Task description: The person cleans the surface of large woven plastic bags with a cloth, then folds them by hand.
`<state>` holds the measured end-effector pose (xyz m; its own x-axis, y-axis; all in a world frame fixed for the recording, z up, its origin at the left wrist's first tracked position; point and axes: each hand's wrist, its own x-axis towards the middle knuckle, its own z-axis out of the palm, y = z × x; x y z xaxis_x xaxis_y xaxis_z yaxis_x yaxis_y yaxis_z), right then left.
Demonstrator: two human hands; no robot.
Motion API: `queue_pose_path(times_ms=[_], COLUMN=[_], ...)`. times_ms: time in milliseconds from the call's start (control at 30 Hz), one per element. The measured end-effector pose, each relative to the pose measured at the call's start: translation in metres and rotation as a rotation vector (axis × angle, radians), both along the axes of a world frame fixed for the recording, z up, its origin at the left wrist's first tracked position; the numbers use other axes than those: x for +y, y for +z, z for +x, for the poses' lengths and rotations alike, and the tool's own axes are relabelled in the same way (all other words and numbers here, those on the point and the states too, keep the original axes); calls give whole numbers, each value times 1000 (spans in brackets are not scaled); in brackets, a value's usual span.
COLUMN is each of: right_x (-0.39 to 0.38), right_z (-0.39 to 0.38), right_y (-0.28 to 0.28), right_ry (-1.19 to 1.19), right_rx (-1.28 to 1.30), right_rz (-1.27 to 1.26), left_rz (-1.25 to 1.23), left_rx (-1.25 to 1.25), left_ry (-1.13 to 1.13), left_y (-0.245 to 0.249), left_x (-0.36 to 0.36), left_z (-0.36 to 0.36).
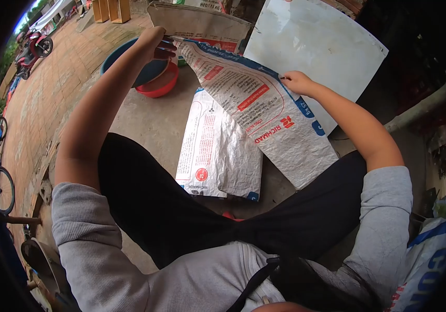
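Note:
A white woven feed sack (264,104) with blue bands and red print hangs slanted between my hands. My left hand (157,43) is closed at its upper left corner, with some fingers partly hidden behind the wrist. Thumb and fingers of my right hand (296,83) pinch the blue upper edge farther along. The sack's lower end reaches down by my right knee. Beneath it, more flattened white sacks (202,145) lie on the concrete floor between my legs, partly covered by the held one.
A red basin (159,83) and a dark blue basin (121,54) stand beyond my left forearm. A large whitish board (314,44) leans at the back right, beside a worn cardboard piece (202,23). Another printed sack (431,260) is at my right. A motorbike (33,49) stands on the brick paving.

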<state>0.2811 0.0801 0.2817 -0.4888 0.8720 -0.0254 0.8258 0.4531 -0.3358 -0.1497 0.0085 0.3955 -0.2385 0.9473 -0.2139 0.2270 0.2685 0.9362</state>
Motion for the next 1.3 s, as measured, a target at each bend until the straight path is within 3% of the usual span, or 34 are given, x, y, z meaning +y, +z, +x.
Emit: queue_pose_path(times_ms=[67, 167, 233, 267, 333, 400, 467, 533, 633, 667, 700, 800, 833, 867, 900, 1000, 1033, 1067, 1100, 1133, 1167, 1267, 1300], right_x=[28, 22, 9, 7, 6, 0, -8, -18, -47, -56, -67, -96, -105, -126, -141, -159, -151, -143, -130, -101, -91, -79, -79], right_z=[30, 22, 16, 16, 25, 25, 30, 19, -7, -16, -24, -31, -38, -43, -39, -44, -46, -50, -48, -36, -37, -55, -65], right_y=[10, 59, 93, 106, 127, 133, 130, 101, 49, 34, 20, -50, -75, -80, -90, -95, -91, -76, -79, -118, -112, -134, -155], right_ry=[62, -106, -172, -154, 10, 88, 292, 231, 407, 518, 577, 747, 741, 465, 369, 621, 615, 522, 448, 520, 540, 28, -137], right_rx=[-37, -49, -155, -193, -198, -125, 81, 162, 66, -82, -207, -222, -421, -357, -321, -582, -704, -781, -789, -775, -796, -742, -689], right_rz=[275, 494, 729, 877, 1219, 1318, 911, 565, -22, -74, -195, -572, -648, -1040, -1226, -1265, -1260, -1195, -1056, -798, -506, -349, -291], left_rz=[-141, -125, 126, 233, 443, 512, 196, -329, -937, -1080, -1223, -1539, -1542, -1524, -1497, -1466, -1074, -692, -561, -425, -282, 66, -6], left_rx=[92, 91, -42, -95, -93, -63, 144, 524, 899, 1025, 1026, 1000, 1005, 1019, 1032, 1070, 1062, 1029, 1072, 1106, 1140, 1416, 1445], left_ry=[-119, -94, -109, 40, 131, 28, 11, -151, -344, -464, -526, -599, -602, -602, -604, -614, -626, -631, -720, -806, -885, -1095, -1175], left_y=[-3, -4, -2, 2, 11, 14, 20, 17, -15, -28, -39, -63, -65, -65, -55, -32, -26, -23, -25, -27, -28, -73, -82], left_x=[4, 9, 13, 13, 14, 11, 4, -4, -10, -12, -13, -27, -29, -28, -27, -21, -21, -20, -12, -3, -5, 9, 5], left_z=[-17, -26, -35, -29, -36, -60, -72, -86, -81, -81, -83, -82, -83, -85, -82, -73, -68, -59, -47, -29, -4, 46, 70])
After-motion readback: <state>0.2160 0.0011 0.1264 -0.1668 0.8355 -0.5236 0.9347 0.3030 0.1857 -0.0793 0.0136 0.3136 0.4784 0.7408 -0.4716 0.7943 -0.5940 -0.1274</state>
